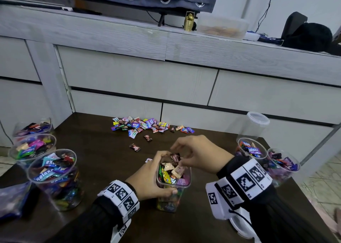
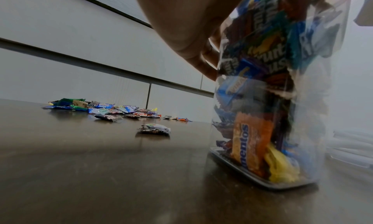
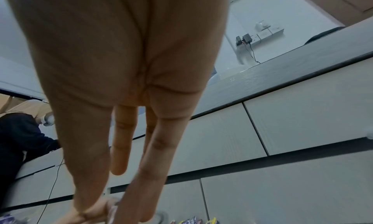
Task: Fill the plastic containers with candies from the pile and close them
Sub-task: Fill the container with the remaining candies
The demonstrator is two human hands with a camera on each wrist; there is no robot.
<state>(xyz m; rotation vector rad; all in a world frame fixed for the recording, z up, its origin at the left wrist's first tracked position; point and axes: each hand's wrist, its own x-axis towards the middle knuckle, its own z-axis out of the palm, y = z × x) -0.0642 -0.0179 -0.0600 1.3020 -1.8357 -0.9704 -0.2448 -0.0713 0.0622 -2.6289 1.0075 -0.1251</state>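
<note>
Two hands at a near-full container on the dark tabletop [image 1: 103, 161].

Head view: the left hand [image 1: 147, 180] curls round the container [image 1: 173, 185], standing upright at front centre; the right hand [image 1: 197, 154] hovers over its mouth, fingers bent onto the top candies, though whether it pinches one I cannot tell. The pile [image 1: 145, 125] lies behind, filled cups [image 1: 53, 172] well apart at left. Left wrist view: fingers [image 2: 203, 64] wrap the container [image 2: 272, 99]; the pile [image 2: 105, 110] lies beyond. Right wrist view: the fingers [image 3: 153, 171] point down, tips close together.
</note>
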